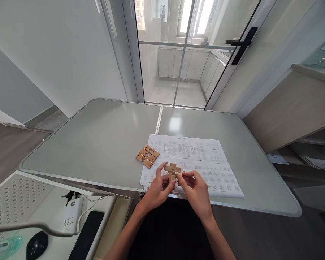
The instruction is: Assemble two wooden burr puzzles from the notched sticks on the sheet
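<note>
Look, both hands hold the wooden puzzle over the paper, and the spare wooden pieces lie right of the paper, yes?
Not quite. The head view shows the spare wooden pieces lying left of the instruction sheet, on the table. The left hand and right hand do hold the wooden puzzle over the sheet.

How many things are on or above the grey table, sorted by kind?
Wooden puzzle clusters: 2, the held cluster between the left hand and the right hand, and the loose cluster lying flat on the table; single pieces too small to count.
Printed sheets: 1, the instruction sheet.
Total: 3
</note>
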A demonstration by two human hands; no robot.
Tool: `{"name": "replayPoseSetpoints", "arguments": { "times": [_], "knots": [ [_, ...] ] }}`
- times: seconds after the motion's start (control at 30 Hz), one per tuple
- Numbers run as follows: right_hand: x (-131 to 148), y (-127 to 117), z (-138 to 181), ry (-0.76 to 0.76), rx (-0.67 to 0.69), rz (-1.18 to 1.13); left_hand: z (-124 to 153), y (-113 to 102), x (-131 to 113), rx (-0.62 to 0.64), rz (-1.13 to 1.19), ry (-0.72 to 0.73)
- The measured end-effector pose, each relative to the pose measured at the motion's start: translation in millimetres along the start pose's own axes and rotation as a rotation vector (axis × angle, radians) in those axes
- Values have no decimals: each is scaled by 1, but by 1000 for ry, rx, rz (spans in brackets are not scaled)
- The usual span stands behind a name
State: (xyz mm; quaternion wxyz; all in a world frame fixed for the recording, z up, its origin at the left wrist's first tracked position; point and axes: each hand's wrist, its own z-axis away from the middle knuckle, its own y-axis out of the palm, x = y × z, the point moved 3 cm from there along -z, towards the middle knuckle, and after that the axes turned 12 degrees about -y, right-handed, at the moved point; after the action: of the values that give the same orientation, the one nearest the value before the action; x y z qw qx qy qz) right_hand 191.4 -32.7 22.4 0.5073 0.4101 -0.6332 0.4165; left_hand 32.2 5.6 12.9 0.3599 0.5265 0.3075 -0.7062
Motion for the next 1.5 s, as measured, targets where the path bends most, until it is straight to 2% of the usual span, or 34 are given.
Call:
{"name": "replayPoseSetpoints", "arguments": {
  "times": [0.37,0.73,0.9,1.2,1.5],
  "knots": [
    [10,-1,-1,-161,5,193,1,4,-2,-44,-88,42],
    [16,-1,2,-151,-55,203,2,5,1,-64,-124,45],
    [16,-3,-1,-98,-12,139,2,5,1,-55,-121,37],
    [29,1,3,-154,-27,195,2,6,4,-84,-193,71],
    [34,-2,6,-102,-3,172,3,5,3,-45,-232,74]
  ]
}}
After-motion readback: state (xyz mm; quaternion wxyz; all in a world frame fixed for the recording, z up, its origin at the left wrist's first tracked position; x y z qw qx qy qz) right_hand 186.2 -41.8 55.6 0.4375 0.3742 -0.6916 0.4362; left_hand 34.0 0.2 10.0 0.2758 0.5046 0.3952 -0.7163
